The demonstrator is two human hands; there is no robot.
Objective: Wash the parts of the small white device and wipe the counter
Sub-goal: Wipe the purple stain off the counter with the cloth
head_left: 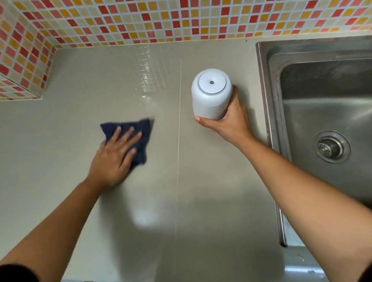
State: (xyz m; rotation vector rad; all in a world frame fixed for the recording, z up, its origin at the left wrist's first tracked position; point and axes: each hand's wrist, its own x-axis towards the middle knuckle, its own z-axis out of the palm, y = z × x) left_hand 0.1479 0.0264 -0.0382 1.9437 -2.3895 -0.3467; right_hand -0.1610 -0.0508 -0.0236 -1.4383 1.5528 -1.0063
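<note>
Meanwhile the right hand [228, 115] is grasping the white device [211, 93] upright near the sink [339, 124] while the left hand [115, 155] is pressing flat, fingers spread, on the dark cloth [127, 135]; a careless sweep rightward across the tabletop [83, 94] risks knocking it.

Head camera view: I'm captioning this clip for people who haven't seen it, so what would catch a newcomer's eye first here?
Probably the red, orange and cream mosaic wall along the top. Next comes the small white device standing upright mid-counter, gripped from behind by the right hand, just left of the steel sink. Left of it, the left hand presses flat on a dark blue cloth on the beige counter.
</note>
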